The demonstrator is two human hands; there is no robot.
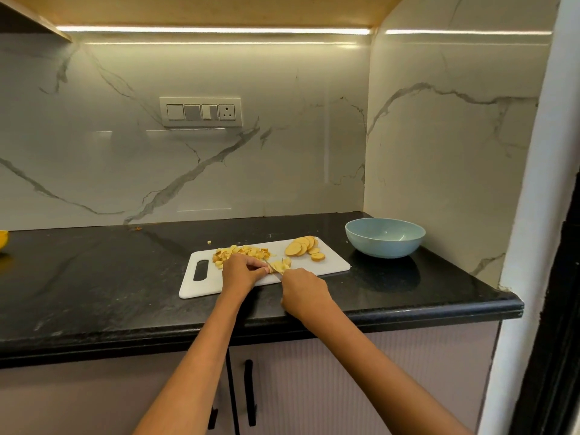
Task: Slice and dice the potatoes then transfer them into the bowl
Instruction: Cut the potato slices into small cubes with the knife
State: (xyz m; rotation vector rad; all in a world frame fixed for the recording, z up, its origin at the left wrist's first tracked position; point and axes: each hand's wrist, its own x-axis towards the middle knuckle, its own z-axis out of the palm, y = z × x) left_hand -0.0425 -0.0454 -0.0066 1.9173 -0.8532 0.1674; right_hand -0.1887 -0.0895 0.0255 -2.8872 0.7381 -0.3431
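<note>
Potato pieces [281,265] were pinched by the left hand [241,271] mid-board [201,287]; a knife [272,267] was gripped by the right hand [303,293]. Slices [303,246] lay far right, near the bowl [384,237] at the table's [94,277] right edge.

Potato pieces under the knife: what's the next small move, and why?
Probably another cut down through the potato pieces the left hand steadies, since the right hand has the knife on them. Round slices wait uncut, and the bowl looks empty.
</note>
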